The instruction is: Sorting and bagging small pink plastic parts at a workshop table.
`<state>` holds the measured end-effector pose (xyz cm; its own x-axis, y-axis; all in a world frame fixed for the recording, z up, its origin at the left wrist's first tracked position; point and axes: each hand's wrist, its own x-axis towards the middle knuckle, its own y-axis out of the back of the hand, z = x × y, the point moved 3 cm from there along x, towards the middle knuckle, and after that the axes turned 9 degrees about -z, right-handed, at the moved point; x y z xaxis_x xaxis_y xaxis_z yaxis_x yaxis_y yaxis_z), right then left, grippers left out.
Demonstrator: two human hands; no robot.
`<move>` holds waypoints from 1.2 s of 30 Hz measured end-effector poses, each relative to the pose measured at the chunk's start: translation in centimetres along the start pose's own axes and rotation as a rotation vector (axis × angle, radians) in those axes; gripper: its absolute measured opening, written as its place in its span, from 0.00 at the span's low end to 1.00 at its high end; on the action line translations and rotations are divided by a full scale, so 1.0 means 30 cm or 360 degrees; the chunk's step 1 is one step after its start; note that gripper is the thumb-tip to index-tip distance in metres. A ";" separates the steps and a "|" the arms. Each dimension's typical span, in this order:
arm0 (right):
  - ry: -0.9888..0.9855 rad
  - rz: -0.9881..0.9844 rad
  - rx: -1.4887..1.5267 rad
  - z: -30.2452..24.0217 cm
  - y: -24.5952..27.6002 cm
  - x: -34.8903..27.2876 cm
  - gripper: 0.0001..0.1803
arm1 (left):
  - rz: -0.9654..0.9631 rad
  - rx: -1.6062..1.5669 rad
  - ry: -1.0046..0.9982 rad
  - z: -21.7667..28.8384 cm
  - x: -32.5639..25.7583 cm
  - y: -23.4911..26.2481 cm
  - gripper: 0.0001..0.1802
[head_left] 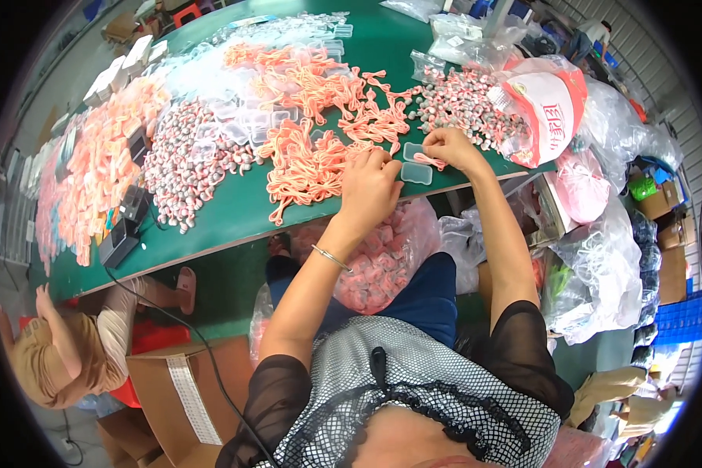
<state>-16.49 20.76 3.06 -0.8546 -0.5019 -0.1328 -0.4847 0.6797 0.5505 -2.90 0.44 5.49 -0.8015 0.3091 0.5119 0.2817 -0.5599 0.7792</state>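
While the right hand (451,148) bends, fingertips nearly together, at the open clear case (417,173) near the front edge of the green table (234,204), the left hand (369,187) curls by coral cords (300,165); I cannot tell what either grips.

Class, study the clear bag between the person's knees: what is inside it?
The bag shows many pink pieces through its side. The table and left forearm cover parts; contents there, or deeper, are hidden.
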 end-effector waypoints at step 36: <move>0.0349 0.0671 -0.1246 -0.134 -0.186 -0.265 0.15 | 0.0449 0.1033 0.0809 -0.649 -0.375 0.424 0.05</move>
<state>-6.24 18.80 4.35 -0.8391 -0.4390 0.3214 0.1923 0.3133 0.9300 -0.56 -25.13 2.58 -0.7512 -0.2423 0.6140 0.6262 0.0325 0.7790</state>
